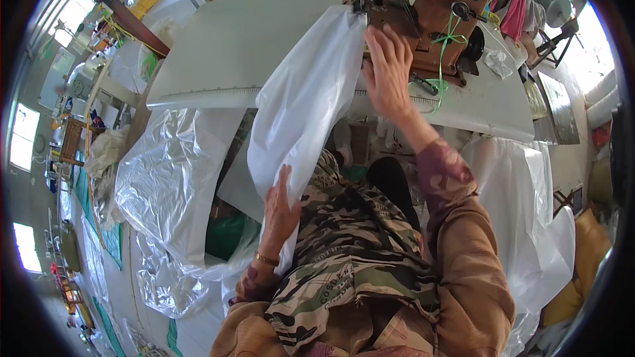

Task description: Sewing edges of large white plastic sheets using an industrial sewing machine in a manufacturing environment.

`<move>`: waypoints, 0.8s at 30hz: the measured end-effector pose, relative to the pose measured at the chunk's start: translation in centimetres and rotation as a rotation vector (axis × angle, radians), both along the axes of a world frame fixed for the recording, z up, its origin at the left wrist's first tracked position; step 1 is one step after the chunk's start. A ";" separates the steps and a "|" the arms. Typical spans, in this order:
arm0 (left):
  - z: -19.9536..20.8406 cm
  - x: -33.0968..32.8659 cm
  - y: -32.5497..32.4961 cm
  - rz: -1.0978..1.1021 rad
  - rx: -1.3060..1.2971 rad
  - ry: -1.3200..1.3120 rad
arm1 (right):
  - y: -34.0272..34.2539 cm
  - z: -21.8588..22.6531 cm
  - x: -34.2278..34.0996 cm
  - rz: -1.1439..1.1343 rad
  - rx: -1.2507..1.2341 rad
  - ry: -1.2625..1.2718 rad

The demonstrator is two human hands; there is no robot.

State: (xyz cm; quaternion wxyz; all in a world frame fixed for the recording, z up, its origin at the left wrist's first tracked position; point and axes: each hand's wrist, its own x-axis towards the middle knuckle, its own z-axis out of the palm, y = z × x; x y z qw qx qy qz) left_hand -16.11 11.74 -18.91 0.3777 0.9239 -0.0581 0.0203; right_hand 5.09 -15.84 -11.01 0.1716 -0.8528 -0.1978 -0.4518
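Observation:
A long white translucent plastic sheet point(304, 92) runs from beneath the needle area of a brown sewing machine point(423, 13) down toward my lap. My left hand point(281, 211) lies along its lower part with fingers stretched out, touching the sheet near my left thigh. My right hand point(390, 73) is beside the upper end, at the table's front edge. Its fingers are extended toward the machine's dark metal bed plate point(395, 16). Under the presser foot point(359, 5) the sheet's end is gathered narrow; the needle itself is too small to make out.
The pale work table point(218, 46) has a ruler strip point(205, 98) along its front. A green ribbon point(442, 59) hangs from the machine. Crinkled clear plastic point(172, 178) is heaped at left, and more white sheeting point(516, 205) hangs at right. Camouflage-print cloth point(357, 244) covers my lap.

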 end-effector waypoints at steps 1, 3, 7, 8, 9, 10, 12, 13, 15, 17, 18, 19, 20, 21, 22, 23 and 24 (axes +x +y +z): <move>-1.4 0.0 0.8 0.029 0.214 -0.087 | 0.4 -1.3 -1.9 -0.003 0.060 0.058; -3.6 0.4 2.4 0.068 0.164 -0.081 | 2.3 -5.1 -5.5 0.197 0.246 0.074; -5.6 1.9 4.1 0.194 0.134 -0.313 | 7.7 -13.8 -8.9 0.175 0.661 0.475; -5.4 2.4 4.8 0.198 0.118 -0.302 | 8.8 -16.0 -9.1 0.084 0.919 0.688; -5.3 2.7 5.3 0.181 0.140 -0.305 | 9.6 -17.9 -8.8 0.078 0.917 0.684; -5.1 3.2 5.7 0.226 0.163 -0.348 | 10.2 -19.6 -7.9 0.028 0.852 0.630; -4.5 4.2 6.8 0.238 0.205 -0.441 | 10.9 -22.4 -5.7 0.016 0.822 0.555; -4.2 4.5 7.4 0.240 0.221 -0.401 | 10.9 -23.5 -4.6 0.007 0.835 0.553; -3.6 5.5 8.5 0.280 0.297 -0.490 | 10.7 -24.3 -2.0 0.268 0.939 0.960; -2.4 6.4 9.9 0.279 0.322 -0.505 | 13.3 -23.8 -0.7 0.336 0.832 1.060; -1.3 7.0 10.6 0.281 0.365 -0.564 | 14.7 -22.9 -0.3 0.431 0.913 1.099; 0.0 7.4 11.3 0.298 0.397 -0.585 | 16.0 -21.8 -0.7 0.676 0.937 1.005; 1.7 7.9 12.1 0.289 0.458 -0.636 | 17.4 -20.3 -1.2 0.849 0.957 0.985; 4.0 8.3 13.0 0.315 0.514 -0.610 | 18.8 -18.7 -1.8 0.998 0.950 1.011; 6.5 8.7 13.6 0.285 0.544 -0.696 | 19.6 -17.1 -2.8 1.083 0.949 1.049; 9.1 9.0 14.1 0.281 0.571 -0.725 | 20.0 -15.6 -3.9 1.137 0.959 1.097; 11.8 9.1 14.5 0.244 0.620 -0.793 | 19.9 -14.4 -5.0 1.184 0.968 1.147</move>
